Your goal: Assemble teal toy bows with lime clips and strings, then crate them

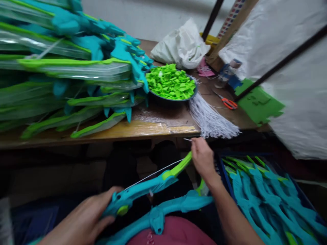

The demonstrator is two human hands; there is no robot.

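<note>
A teal toy bow [143, 186] with green limb ends slants across my lap. My left hand [90, 212] is closed around its teal lower part, thumb and fingers on either side. At the upper end, my right hand [203, 157] is closed over the tip of the green limb [182, 165], pinching a white string [154, 173] whose loose end pokes out past the fingers. That string runs along the bow toward my left hand. Below lies another teal length [173, 206] with a green end; I cannot tell whether it joins the held one.
Wrapped teal-and-green bows [84, 69] are stacked on the table [176, 122] at left. A bowl [176, 99] holds green pieces. Beside it lie white strings [212, 119], orange-handled scissors [229, 103] and a white sack [182, 46]. A blue crate [224, 177] at right holds more bows.
</note>
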